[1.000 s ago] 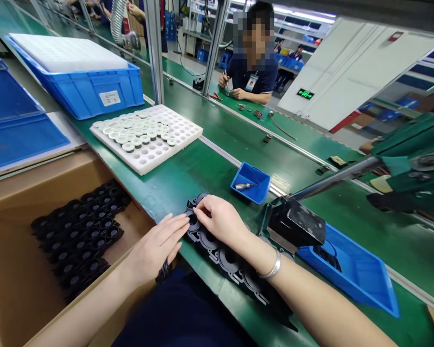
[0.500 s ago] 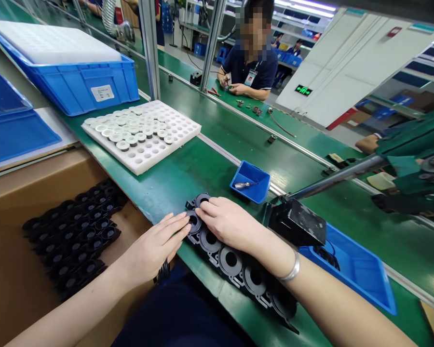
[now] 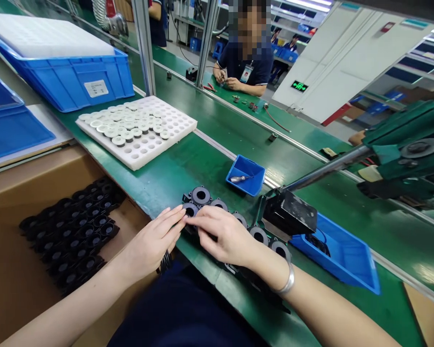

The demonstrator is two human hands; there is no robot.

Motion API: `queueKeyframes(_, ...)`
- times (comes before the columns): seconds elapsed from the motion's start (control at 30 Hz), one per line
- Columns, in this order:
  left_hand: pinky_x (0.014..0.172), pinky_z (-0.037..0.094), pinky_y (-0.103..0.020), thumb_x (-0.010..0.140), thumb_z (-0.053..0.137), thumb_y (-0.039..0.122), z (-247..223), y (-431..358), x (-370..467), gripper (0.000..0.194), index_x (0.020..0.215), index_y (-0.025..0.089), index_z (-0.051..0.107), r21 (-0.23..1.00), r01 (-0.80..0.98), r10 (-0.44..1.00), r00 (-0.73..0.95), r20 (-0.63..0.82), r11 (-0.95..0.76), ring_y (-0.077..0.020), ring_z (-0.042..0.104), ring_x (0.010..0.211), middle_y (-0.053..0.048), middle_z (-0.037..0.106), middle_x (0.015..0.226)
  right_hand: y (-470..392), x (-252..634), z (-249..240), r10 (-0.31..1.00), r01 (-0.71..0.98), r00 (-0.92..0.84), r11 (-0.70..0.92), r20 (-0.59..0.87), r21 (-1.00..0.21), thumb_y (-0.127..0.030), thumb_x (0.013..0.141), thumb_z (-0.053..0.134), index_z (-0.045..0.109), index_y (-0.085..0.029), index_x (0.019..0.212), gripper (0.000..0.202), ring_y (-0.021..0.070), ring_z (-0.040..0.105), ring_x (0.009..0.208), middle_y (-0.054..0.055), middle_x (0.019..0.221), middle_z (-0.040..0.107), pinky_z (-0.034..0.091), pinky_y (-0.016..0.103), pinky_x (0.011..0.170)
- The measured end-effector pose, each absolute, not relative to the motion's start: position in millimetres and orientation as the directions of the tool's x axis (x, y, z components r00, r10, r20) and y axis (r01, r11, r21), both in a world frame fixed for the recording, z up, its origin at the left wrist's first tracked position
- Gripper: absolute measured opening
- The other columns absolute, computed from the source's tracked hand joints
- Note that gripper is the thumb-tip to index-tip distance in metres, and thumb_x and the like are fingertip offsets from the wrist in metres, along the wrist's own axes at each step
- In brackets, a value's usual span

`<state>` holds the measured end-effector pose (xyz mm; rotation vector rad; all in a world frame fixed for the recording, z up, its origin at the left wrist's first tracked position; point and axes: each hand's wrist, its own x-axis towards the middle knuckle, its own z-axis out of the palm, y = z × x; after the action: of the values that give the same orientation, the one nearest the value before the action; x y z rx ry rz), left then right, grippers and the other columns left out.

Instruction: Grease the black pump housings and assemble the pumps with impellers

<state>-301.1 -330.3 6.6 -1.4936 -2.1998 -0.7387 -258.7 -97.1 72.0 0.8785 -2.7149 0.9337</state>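
Observation:
Two rows of black plastic housings with grey rings (image 3: pixel 259 236) lie along the front edge of the green bench. My left hand (image 3: pixel 154 243) is stretched out flat at the far-left end of the near row, its fingertips touching a housing there. Over the same row lies my right hand (image 3: pixel 222 233), index finger extended to the left hand's fingertips and thumb apart. It hides much of the near row. A housing at the far end (image 3: pixel 201 195) stays uncovered. No separate item shows in either hand.
A white foam tray (image 3: pixel 183 126) holds several white-topped round parts. A blue bin (image 3: pixel 246 176) contains a screwdriver. A black block on a machine arm (image 3: pixel 291 212) overhangs a blue tray (image 3: pixel 350 258). Below left, a cardboard box (image 3: pixel 7 260) holds black housings. A co-worker (image 3: pixel 251 72) sits opposite.
My right hand has shifted from the far-end housing onto the near row, its index finger now extended. More of the far row shows. The left hand stays in place; the view has shifted slightly.

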Motion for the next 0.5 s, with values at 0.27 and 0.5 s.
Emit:
queueKeyframes(0.27,0.088,0.06,-0.03,0.098,0.047,0.009,31,-307,-282,0.034,0.131,0.012,0.055,0.56,0.767,0.544,-0.628,0.556,0.313,-0.0182,0.07,0.099,-0.013,0.07,0.109,-119,-230,102,-0.349,0.034,-0.921,0.372,-0.174,-0.928,-0.043,0.088,0.068,0.067,-0.017,0.094,0.026,0.0097,0.051,0.066,0.0,0.078,0.059,0.044,0.024,0.064)
queueKeyframes(0.5,0.089,0.059,-0.028,0.098,0.053,0.024,34,-298,-277,0.033,0.129,0.013,0.053,0.557,0.804,0.608,-0.553,0.57,0.208,-0.0201,0.072,0.101,-0.013,0.072,0.113,-115,-225,86,-0.291,0.273,-0.919,0.02,-0.266,-0.962,-0.045,0.076,0.081,0.061,-0.014,0.073,0.036,0.0088,0.054,0.071,-0.001,0.08,0.063,0.044,0.023,0.069)
